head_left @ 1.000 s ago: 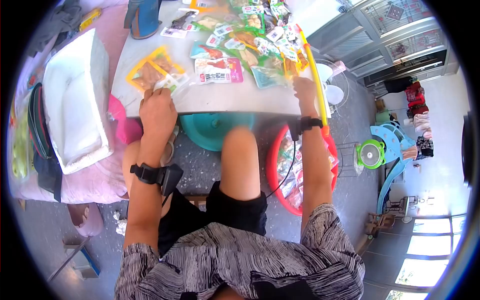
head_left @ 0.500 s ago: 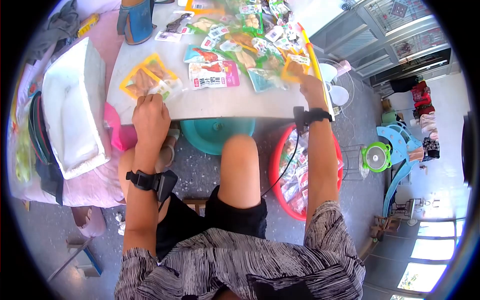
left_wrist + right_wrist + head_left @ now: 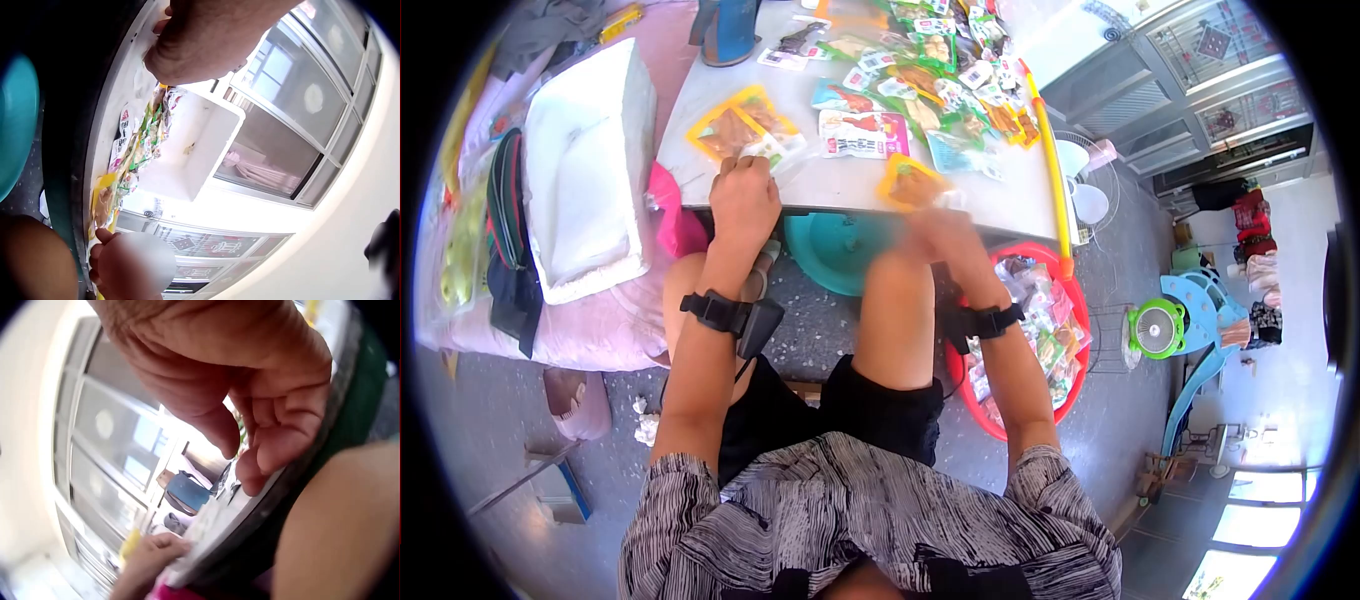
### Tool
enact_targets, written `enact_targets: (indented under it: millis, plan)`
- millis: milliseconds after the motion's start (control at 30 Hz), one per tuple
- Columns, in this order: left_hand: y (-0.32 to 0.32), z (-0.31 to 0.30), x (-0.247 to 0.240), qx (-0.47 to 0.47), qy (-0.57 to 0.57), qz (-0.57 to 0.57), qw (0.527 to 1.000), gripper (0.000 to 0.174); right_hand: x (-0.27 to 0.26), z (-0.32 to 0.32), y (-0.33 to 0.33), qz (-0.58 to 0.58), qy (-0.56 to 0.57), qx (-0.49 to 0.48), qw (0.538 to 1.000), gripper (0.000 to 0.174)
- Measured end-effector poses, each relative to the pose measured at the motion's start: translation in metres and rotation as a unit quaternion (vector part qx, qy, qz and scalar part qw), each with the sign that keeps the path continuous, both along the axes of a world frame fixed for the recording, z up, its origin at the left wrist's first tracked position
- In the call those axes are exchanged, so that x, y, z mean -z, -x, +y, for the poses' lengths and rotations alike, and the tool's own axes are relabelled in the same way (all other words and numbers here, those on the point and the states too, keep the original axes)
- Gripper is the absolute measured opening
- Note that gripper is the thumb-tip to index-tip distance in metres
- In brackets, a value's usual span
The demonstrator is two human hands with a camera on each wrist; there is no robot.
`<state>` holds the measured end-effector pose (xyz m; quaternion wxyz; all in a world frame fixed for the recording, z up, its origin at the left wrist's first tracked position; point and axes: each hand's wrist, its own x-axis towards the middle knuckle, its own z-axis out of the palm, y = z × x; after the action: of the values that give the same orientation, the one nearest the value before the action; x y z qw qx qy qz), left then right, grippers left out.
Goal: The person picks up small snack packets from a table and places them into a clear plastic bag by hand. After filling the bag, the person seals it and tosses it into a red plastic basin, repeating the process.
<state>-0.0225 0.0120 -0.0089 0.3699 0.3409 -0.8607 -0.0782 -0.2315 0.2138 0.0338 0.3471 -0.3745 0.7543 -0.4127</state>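
Note:
At the table's near left, my left hand (image 3: 746, 200) grips the clear lower end of yellow-bordered snack packets (image 3: 725, 132) with curled fingers. These packets lie overlapping, brown food showing through their windows. My right hand (image 3: 940, 238), blurred, is over the table's front edge and pinches the clear end of another yellow-bordered packet (image 3: 910, 186). In the left wrist view that packet (image 3: 102, 199) stands out ahead of the right fingers. The right wrist view shows the right thumb and curled fingers (image 3: 281, 437) close together, hiding the packet. A pink-and-white packet (image 3: 862, 135) lies between the hands.
Several more snack packets (image 3: 935, 50) are heaped across the table's far side. A yellow tube (image 3: 1048, 165) runs along its right edge. On the floor stand a red basin (image 3: 1083, 352) of packets and a teal basin (image 3: 815, 262). A white foam box (image 3: 590, 170) sits left.
My right hand has picked up a yellow-bordered packet from the table's right side and carried it left towards the front middle. The left hand stays on its packets.

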Motion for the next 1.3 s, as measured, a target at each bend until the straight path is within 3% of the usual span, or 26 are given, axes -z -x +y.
enact_targets:
  millis: [33, 67, 133, 167, 233, 433, 500, 533, 633, 667, 800, 933, 1000, 1100, 1300]
  plan:
    - [0.0, 0.0, 0.0, -0.003, -0.002, -0.002, 1.0, 0.006, -0.011, 0.0, -0.001, 0.028, -0.086, 0.036, 0.995, 0.024]
    - [0.0, 0.0, 0.0, -0.006, -0.005, -0.004, 1.0, 0.006, -0.006, 0.002, 0.008, 0.17, -0.055, 0.063, 0.982, 0.029]
    - [0.002, 0.0, 0.001, -0.011, -0.008, -0.007, 1.0, 0.007, 0.012, 0.006, 0.025, 0.451, 0.046, 0.104, 0.885, 0.044]
    - [0.002, 0.0, 0.001, -0.013, -0.012, -0.009, 1.0, 0.007, 0.016, 0.007, 0.031, 0.523, 0.045, 0.084, 0.847, 0.053]
    - [0.002, -0.001, 0.0, -0.016, -0.015, -0.013, 1.0, 0.007, 0.036, 0.004, 0.051, 0.476, -0.008, 0.028, 0.879, 0.061]
    - [0.001, 0.001, 0.001, -0.019, -0.021, 0.002, 1.0, 0.007, 0.028, 0.001, 0.045, 0.472, -0.063, 0.044, 0.878, 0.055]
    - [0.001, 0.0, 0.001, -0.015, -0.017, 0.014, 1.0, 0.007, 0.019, 0.004, 0.047, 0.239, -0.048, 0.066, 0.968, 0.043]
    - [0.0, 0.001, 0.0, -0.012, -0.019, 0.025, 0.999, 0.006, 0.013, 0.004, 0.044, 0.116, -0.043, 0.074, 0.99, 0.037]
    - [0.0, 0.001, 0.001, -0.003, -0.014, 0.047, 0.999, 0.005, -0.004, 0.002, 0.017, -0.154, 0.081, 0.115, 0.978, 0.024]
    - [-0.001, 0.001, 0.0, 0.0, -0.016, 0.048, 0.999, 0.005, -0.013, -0.001, 0.005, -0.174, 0.078, 0.123, 0.974, 0.018]
    - [-0.002, 0.0, 0.001, 0.001, -0.024, 0.052, 0.998, 0.005, -0.011, -0.017, -0.014, -0.293, 0.116, 0.056, 0.947, 0.022]
    - [-0.003, -0.002, 0.004, -0.009, -0.066, 0.065, 0.996, 0.006, -0.005, -0.044, -0.034, -0.349, 0.121, 0.064, 0.927, 0.026]
    - [-0.002, -0.002, 0.001, -0.02, -0.085, 0.067, 0.994, 0.006, 0.006, -0.055, -0.037, -0.283, 0.2, 0.003, 0.938, 0.028]
    - [-0.002, -0.001, -0.003, -0.026, -0.095, 0.067, 0.993, 0.008, 0.013, -0.073, -0.041, -0.329, 0.206, 0.046, 0.921, 0.033]
    - [-0.003, -0.001, -0.008, -0.006, -0.004, 0.114, 0.993, 0.007, 0.016, -0.097, -0.048, -0.351, 0.169, 0.096, 0.916, 0.038]
